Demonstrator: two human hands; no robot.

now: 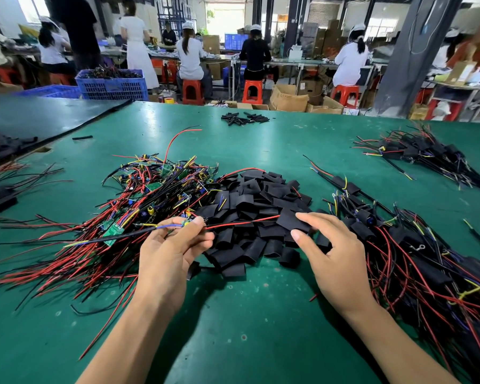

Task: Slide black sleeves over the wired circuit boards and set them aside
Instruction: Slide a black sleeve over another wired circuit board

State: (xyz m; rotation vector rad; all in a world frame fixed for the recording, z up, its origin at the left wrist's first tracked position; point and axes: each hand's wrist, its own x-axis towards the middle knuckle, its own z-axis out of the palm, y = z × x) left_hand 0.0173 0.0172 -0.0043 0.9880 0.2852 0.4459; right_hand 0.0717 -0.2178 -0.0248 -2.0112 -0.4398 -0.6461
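Observation:
My left hand (pixel 172 250) pinches a wired circuit board (pixel 187 222) at its wires; its red wire (pixel 241 222) runs right into a black sleeve (pixel 293 220). My right hand (pixel 330 250) holds that sleeve between thumb and fingers, above the heap of loose black sleeves (pixel 255 209). A tangled pile of bare wired boards (pixel 139 200) lies to the left. Sleeved boards (pixel 416 261) are piled to the right of my right hand.
The green table (pixel 255 314) carries another bundle of sleeved boards (pixel 424 153) at the far right, a small cluster of black tubes (pixel 244 118) at the back, and dark parts on the left edge. Blue crates (pixel 114 84) and seated workers sit beyond the table.

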